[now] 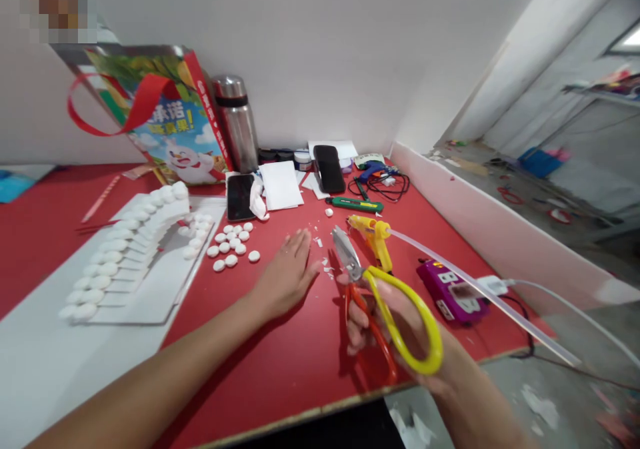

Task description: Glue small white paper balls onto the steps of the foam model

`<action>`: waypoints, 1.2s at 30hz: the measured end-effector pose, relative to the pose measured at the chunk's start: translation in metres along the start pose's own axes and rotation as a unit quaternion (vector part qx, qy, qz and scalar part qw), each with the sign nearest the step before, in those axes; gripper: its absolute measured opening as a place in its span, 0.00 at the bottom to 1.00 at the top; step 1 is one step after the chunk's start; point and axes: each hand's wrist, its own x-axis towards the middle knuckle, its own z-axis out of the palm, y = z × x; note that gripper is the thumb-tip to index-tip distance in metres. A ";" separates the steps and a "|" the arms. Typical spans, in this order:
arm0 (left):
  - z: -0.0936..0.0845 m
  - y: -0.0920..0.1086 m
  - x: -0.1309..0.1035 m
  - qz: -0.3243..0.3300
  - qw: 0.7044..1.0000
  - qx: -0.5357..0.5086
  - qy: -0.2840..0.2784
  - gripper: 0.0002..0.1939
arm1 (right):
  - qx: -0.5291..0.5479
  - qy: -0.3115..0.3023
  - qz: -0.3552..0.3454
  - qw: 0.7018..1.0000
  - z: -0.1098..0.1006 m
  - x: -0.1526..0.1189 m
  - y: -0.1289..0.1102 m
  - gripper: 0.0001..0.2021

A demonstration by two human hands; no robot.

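My right hand (363,315) grips a pair of scissors (354,270) with one yellow and one red handle, blades pointing away from me. My left hand (287,272) lies flat on the red table (295,369), fingers stretched toward small white scraps (327,269). To its left sit several round white pieces (231,245) like buttons or tablets. Further left, a white curved stepped model (127,249) carries rows of the same round pieces on a white board. A yellow glue gun (373,235) with a long clear glue stick (450,272) lies beyond the scissors.
A purple power strip (453,292) with a white plug lies right. Toward the back are a green cutter (355,203), two phones (329,169), white paper (281,185), a steel flask (237,125) and a colourful gift bag (170,122). A white partition (320,62) rises behind.
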 end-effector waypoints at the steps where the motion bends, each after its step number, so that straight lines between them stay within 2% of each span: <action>1: -0.004 0.000 0.006 -0.012 0.998 -0.068 0.012 0.35 | 0.062 0.000 0.021 0.998 -0.001 -0.004 0.003 0.23; 3: -0.012 0.000 0.015 -0.041 0.984 -0.163 0.057 0.33 | 0.150 0.006 0.066 0.986 -0.002 -0.009 0.006 0.24; 6: -0.017 -0.003 0.022 -0.062 0.978 -0.170 0.100 0.34 | 0.220 -0.006 0.090 0.971 -0.002 -0.016 0.007 0.24; 9: -0.016 -0.011 0.026 -0.056 0.990 -0.109 0.076 0.35 | 0.232 -0.004 0.060 0.971 -0.004 -0.019 0.008 0.27; 12: -0.012 -0.018 0.030 -0.032 0.999 -0.023 0.030 0.35 | 0.229 -0.004 0.079 0.970 -0.007 -0.020 0.014 0.29; 14: -0.009 -0.021 0.034 -0.020 0.999 0.027 0.010 0.36 | 0.184 -0.006 0.072 0.980 -0.008 -0.022 0.020 0.29; 17: -0.002 -0.019 0.043 0.012 0.999 0.045 -0.021 0.36 | 0.059 0.019 -0.009 0.998 -0.009 -0.029 0.029 0.31; 19: 0.002 -0.014 0.051 0.048 0.997 0.037 -0.047 0.35 | -0.015 0.016 -0.057 0.998 -0.008 -0.037 0.033 0.34; 21: 0.003 -0.007 0.057 0.080 0.994 0.030 -0.069 0.34 | -0.062 0.001 -0.075 0.995 -0.006 -0.046 0.036 0.37; 23: 0.000 -0.001 0.058 0.124 0.987 0.010 -0.098 0.31 | -0.090 0.006 -0.085 0.992 -0.004 -0.055 0.038 0.39; 25: -0.007 0.001 0.054 0.177 0.974 -0.052 -0.130 0.28 | -0.123 0.023 -0.089 0.988 -0.002 -0.062 0.040 0.41; 26: -0.010 0.001 0.051 0.192 0.967 -0.097 -0.133 0.27 | -0.146 0.029 -0.088 0.985 -0.002 -0.065 0.041 0.42; 27: -0.014 0.000 0.049 0.185 0.967 -0.132 -0.114 0.26 | -0.171 0.034 -0.085 0.981 -0.003 -0.067 0.042 0.42; 30: -0.017 -0.004 0.046 0.129 0.981 -0.140 -0.026 0.27 | -0.227 0.042 -0.092 0.969 -0.004 -0.071 0.043 0.40; 32: -0.012 -0.002 0.050 0.143 0.982 -0.112 -0.046 0.26 | -0.231 0.054 -0.110 0.965 -0.004 -0.072 0.043 0.37; 36: 0.006 0.012 0.054 0.207 0.968 -0.050 -0.130 0.26 | -0.229 0.084 -0.147 0.959 0.001 -0.071 0.040 0.35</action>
